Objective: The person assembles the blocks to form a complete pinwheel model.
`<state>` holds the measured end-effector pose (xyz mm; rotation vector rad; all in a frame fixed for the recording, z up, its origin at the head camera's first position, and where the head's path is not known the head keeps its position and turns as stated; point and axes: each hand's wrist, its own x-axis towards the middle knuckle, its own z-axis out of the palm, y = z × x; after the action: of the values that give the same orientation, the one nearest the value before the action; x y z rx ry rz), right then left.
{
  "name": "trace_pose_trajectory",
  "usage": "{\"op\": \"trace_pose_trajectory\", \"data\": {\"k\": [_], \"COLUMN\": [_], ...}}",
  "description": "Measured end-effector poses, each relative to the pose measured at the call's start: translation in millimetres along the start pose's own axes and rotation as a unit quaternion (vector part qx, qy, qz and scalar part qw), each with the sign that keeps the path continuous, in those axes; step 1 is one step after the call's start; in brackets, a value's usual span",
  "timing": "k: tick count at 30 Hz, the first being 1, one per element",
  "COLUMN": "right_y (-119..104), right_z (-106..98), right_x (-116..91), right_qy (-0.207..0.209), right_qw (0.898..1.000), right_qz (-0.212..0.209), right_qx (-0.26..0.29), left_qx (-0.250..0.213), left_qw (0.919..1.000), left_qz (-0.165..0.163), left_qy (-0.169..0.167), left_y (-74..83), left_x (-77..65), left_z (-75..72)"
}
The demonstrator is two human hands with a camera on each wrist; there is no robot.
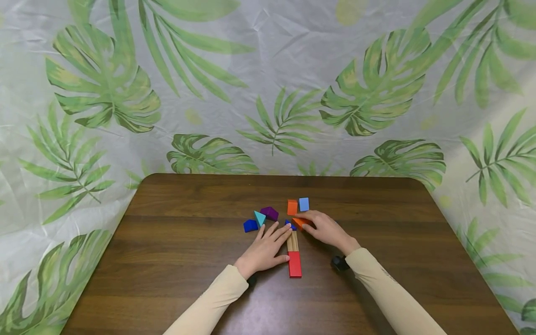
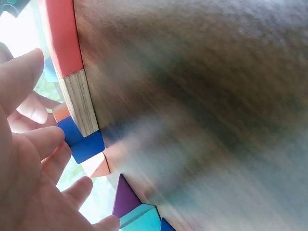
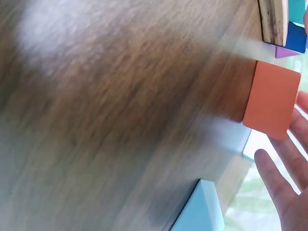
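Observation:
In the head view, a red block (image 1: 295,264), a plain wooden block (image 1: 292,241) and a blue block (image 1: 291,225) lie in a line. My left hand (image 1: 263,251) rests beside them, fingers spread and fairly straight. Its forefinger touches the blue block (image 2: 83,142), and its thumb lies by the red block's edge. My right hand (image 1: 328,229) pinches an orange triangular block (image 1: 299,223) between thumb and fingers, right of the blue block. In the right wrist view, fingers meet the sides of this orange block (image 3: 272,99).
Behind my right hand stand another orange block (image 1: 292,207) and a light blue block (image 1: 304,204). Near my left fingertips are a turquoise triangular block (image 1: 260,218), a purple block (image 1: 270,213) and a second blue block (image 1: 250,226). A leaf-patterned cloth (image 1: 276,93) hangs behind the brown table (image 1: 167,260).

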<state>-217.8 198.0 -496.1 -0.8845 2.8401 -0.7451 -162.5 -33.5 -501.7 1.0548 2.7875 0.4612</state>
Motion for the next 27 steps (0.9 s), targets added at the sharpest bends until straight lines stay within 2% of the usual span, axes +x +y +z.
{"op": "trace_pose_trajectory", "data": {"k": [10,27], "right_y": [-0.4,-0.8], "right_z": [-0.4,8.6], "right_x": [-3.5,6.9], "right_qy": [0.003,-0.003], "right_qw": [1.0,0.999], "right_qz": [0.012,-0.023], "right_qx": [-0.011,0.026], "left_qx": [-0.002,0.001], "left_qw": [1.0,0.9999], "left_qz": [0.001,-0.005], "left_qy": [-0.001,-0.012], "left_y": [0.0,0.3], "left_x": [-0.5,0.2], "left_z": [-1.8,-0.5]}}
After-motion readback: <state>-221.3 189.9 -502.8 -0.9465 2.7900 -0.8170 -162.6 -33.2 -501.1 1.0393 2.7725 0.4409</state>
